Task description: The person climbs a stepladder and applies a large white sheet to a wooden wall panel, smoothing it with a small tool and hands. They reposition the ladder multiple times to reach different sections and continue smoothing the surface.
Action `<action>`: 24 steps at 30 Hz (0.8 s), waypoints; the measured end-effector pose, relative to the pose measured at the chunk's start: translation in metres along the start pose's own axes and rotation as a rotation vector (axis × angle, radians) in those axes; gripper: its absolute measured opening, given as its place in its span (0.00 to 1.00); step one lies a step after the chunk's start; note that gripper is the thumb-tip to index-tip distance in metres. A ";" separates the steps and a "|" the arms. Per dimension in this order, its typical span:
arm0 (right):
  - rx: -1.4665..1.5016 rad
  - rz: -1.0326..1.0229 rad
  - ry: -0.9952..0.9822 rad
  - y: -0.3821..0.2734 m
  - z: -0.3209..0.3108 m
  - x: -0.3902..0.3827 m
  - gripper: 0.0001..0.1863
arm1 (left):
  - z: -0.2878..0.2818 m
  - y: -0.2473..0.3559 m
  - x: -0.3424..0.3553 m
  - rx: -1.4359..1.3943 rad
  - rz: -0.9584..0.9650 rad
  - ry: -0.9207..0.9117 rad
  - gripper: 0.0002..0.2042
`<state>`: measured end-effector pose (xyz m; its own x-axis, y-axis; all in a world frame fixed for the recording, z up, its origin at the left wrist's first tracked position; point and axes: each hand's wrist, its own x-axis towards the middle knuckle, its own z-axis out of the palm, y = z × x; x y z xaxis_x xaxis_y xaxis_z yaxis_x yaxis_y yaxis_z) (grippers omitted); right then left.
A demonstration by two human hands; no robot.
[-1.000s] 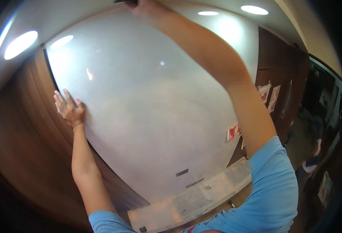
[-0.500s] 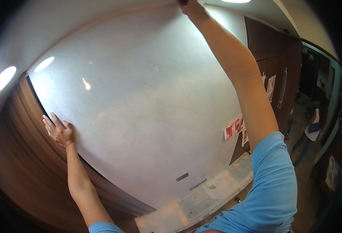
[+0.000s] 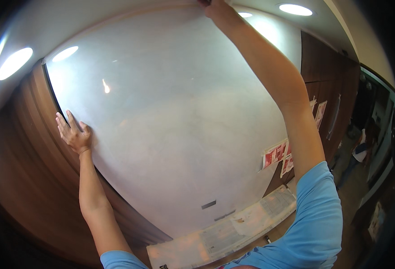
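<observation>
A large, glossy pale grey wall surface [image 3: 175, 121] fills the middle of the view and mirrors the lamps. At its left edge my left hand [image 3: 75, 135] rests with the fingers spread, where the surface meets the brown ribbed panelling [image 3: 31, 148]; nothing is held in it. My right arm stretches high overhead. Up at the top of the wall, close to the ceiling, my right hand [image 3: 216, 10] is closed round a small dark thing. The picture's upper edge cuts that thing off, so its kind cannot be made out.
Round lamps [image 3: 296, 9] shine in the ceiling. Below the wall runs a ledge [image 3: 233, 231] covered with taped sheets. Red and white papers [image 3: 276, 154] hang at the lower right, near dark wood panels [image 3: 325, 67]. Another person [image 3: 360, 150] stands far off at the right.
The view has shifted a little, so the wall and ceiling lamps sit differently in it. My left hand appears higher in the picture, still at the wall's edge. My right hand stays at the top.
</observation>
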<state>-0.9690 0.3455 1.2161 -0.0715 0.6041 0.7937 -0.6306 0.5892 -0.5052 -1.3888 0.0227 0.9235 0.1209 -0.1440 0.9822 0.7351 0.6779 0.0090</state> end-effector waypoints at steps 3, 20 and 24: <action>0.441 0.167 -0.010 0.006 0.058 -0.010 0.37 | 0.000 -0.001 0.000 -0.010 -0.003 0.004 0.33; 0.698 0.224 0.142 0.006 0.094 -0.011 0.28 | -0.002 -0.004 -0.002 -0.019 -0.009 -0.024 0.33; 0.707 0.242 0.111 0.008 0.095 -0.025 0.27 | -0.002 -0.004 -0.002 0.001 -0.022 -0.062 0.33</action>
<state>-1.0456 0.2844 1.2246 -0.2162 0.7454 0.6306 -0.9555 -0.0288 -0.2935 -1.3908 0.0189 0.9212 0.0630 -0.1139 0.9915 0.7364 0.6759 0.0308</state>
